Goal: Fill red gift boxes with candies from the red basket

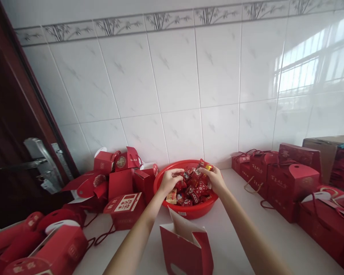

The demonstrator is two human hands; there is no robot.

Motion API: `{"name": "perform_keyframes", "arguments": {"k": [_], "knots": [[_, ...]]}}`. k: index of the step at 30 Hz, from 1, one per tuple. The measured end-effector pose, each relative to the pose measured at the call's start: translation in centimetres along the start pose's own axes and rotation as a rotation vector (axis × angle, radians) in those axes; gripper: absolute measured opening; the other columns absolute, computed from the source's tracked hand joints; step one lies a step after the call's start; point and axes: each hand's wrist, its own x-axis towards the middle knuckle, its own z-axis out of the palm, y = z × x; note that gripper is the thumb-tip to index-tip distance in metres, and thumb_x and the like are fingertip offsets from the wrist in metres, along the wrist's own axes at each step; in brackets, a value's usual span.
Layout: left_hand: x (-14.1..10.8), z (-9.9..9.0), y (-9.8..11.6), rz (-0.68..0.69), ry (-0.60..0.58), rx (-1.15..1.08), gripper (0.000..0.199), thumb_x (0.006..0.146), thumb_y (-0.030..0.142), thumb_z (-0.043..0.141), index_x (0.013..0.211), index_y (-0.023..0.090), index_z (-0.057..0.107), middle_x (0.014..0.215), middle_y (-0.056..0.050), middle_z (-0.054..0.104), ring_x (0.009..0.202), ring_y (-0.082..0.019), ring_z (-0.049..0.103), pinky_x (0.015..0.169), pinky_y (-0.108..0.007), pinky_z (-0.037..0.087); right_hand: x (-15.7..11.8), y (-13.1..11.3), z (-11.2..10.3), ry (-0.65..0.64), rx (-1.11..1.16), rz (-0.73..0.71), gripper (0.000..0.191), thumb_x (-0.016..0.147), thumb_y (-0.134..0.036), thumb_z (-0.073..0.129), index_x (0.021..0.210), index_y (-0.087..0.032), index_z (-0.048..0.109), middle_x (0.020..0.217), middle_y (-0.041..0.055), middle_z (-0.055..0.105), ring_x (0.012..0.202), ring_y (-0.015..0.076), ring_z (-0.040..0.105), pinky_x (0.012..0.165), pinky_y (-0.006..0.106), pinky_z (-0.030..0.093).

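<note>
A round red plastic basket (189, 212) full of wrapped candies (199, 190) stands against the tiled wall. My left hand (171, 181) is over its left side, fingers bent toward the candies; whatever lies between them is too small to make out. On the right side of the basket my right hand (215, 178) pinches a red and gold wrapped candy (206, 165). Nearer to me, between my forearms, an open red paper box (183, 250) stands upright with its white inside showing at the top.
Red gift boxes (126, 210) with cords crowd the left side. More closed red boxes (286, 187) line the right, with a cardboard box (318, 162) behind them. A dark door with a metal handle (41, 162) is at far left.
</note>
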Motion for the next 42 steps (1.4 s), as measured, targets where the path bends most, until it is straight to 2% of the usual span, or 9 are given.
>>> {"name": "perform_keyframes", "arguments": {"k": [3,7,12,15,19,22,33,38,42], "knots": [[-0.7,-0.4,0.1,-0.006,0.096,-0.188,0.025,0.072,0.019,0.064,0.094,0.017,0.076,0.101,-0.007,0.078,0.089,-0.021,0.074,0.081,-0.031,0.058,-0.2,-0.2,0.0,-0.02,0.013,0.023,0.031,0.052,-0.031,0.088,0.069,-0.015,0.067,0.06,0.0028,0.07,0.052,0.0173,0.063,0.051,0.027,0.051],[-2.4,-1.9,0.4,-0.025,0.227,-0.559,0.027,0.057,0.026,0.078,0.081,0.015,0.077,0.08,-0.006,0.077,0.068,-0.019,0.07,0.067,-0.028,0.055,-0.5,-0.5,-0.1,-0.085,0.113,0.042,0.034,0.052,-0.032,0.09,0.071,-0.014,0.068,0.067,0.0042,0.072,0.057,0.0175,0.067,0.057,0.027,0.054],[-6.2,-4.8,3.1,0.089,0.284,-0.792,0.032,0.052,0.02,0.083,0.083,0.016,0.078,0.085,-0.004,0.076,0.078,-0.017,0.068,0.073,-0.026,0.053,-2.5,-2.2,0.6,-0.174,0.16,0.059,0.03,0.056,-0.03,0.089,0.073,-0.015,0.071,0.072,0.0048,0.074,0.064,0.0186,0.069,0.067,0.029,0.056],[-9.2,-6.0,5.1,0.178,0.231,-0.721,0.033,0.057,0.019,0.081,0.089,0.019,0.078,0.095,-0.004,0.076,0.09,-0.019,0.068,0.078,-0.026,0.053,-4.5,-4.1,1.3,-0.222,0.145,0.057,0.03,0.057,-0.03,0.089,0.076,-0.015,0.072,0.076,0.0052,0.075,0.068,0.0189,0.07,0.071,0.03,0.056],[-12.5,-6.3,6.7,0.276,-0.053,-0.407,0.02,0.068,0.021,0.077,0.088,0.017,0.077,0.089,-0.006,0.076,0.087,-0.021,0.068,0.078,-0.031,0.054,-7.1,-6.6,2.4,-0.265,0.103,-0.011,0.024,0.061,-0.029,0.087,0.075,-0.017,0.071,0.076,0.0023,0.073,0.068,0.0159,0.068,0.071,0.028,0.055],[-13.7,-5.8,7.1,0.368,-0.163,-0.205,0.017,0.075,0.017,0.07,0.09,0.018,0.077,0.091,-0.004,0.076,0.091,-0.021,0.068,0.087,-0.033,0.052,-8.7,-7.8,3.0,-0.315,0.044,-0.068,0.018,0.067,-0.029,0.083,0.074,-0.019,0.07,0.075,0.0011,0.071,0.066,0.0145,0.065,0.068,0.027,0.054],[-13.2,-5.1,6.4,0.37,-0.286,-0.065,0.022,0.083,0.018,0.065,0.101,0.022,0.075,0.127,-0.008,0.061,0.113,-0.025,0.062,0.088,-0.035,0.055,-11.3,-8.7,3.7,-0.536,-0.207,-0.13,0.027,0.071,-0.031,0.084,0.091,-0.021,0.069,0.083,0.0013,0.073,0.073,0.0172,0.068,0.071,0.029,0.055],[-13.3,-5.2,6.1,0.259,-0.353,-0.124,0.038,0.084,0.021,0.067,0.121,0.022,0.064,0.123,-0.007,0.066,0.108,-0.023,0.065,0.096,-0.039,0.052,-11.6,-8.9,3.7,-0.574,-0.29,-0.15,0.031,0.071,-0.033,0.085,0.095,-0.021,0.07,0.088,0.0028,0.075,0.075,0.0167,0.069,0.069,0.028,0.055],[-13.3,-5.4,6.1,0.279,-0.337,-0.142,0.03,0.083,0.02,0.066,0.113,0.021,0.065,0.113,-0.005,0.069,0.111,-0.023,0.063,0.101,-0.039,0.049,-11.8,-9.2,3.7,-0.573,-0.311,-0.16,0.035,0.07,-0.035,0.086,0.097,-0.021,0.07,0.089,0.0036,0.075,0.078,0.0183,0.069,0.07,0.029,0.056]]}}
